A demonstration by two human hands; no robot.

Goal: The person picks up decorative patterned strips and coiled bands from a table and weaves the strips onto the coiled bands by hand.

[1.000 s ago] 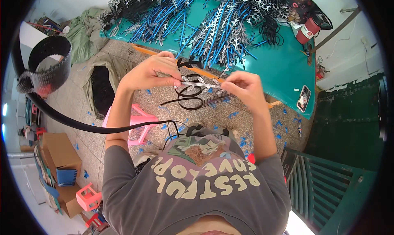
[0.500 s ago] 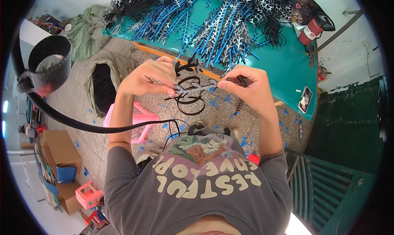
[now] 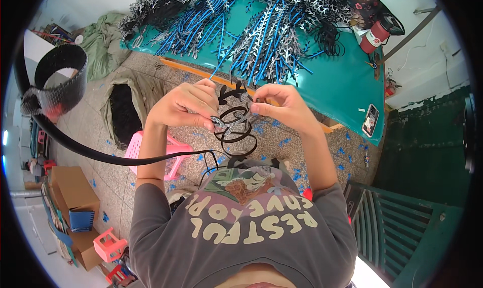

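Note:
Above the floor, in front of my chest, I hold a leaf-shaped trim (image 3: 230, 124) with a sparkling silver face and black backing. My left hand (image 3: 185, 107) pinches it between thumb and fingers near its left part. A thin blue strip sticks up from behind those fingers. My right hand (image 3: 286, 108) has thumb and forefinger pressed together at the upper right part of the trim. Between the hands the trim curves, and loops of narrow black band hang under it. Black leaf shapes show just above. What lies behind the fingers is hidden.
A green-topped table (image 3: 342, 94) stands ahead, heaped with black-and-silver leafy trims (image 3: 274, 41) and blue strips. On it are a phone (image 3: 371, 121) and a red tumbler (image 3: 375, 36). A pink stool (image 3: 173, 149) stands below my left forearm. A black ring-ended arm (image 3: 90, 149) crosses from the left.
My right hand has moved left, closer to my left hand. The trim, stretched fairly straight before, now bends between them. The view has shifted slightly.

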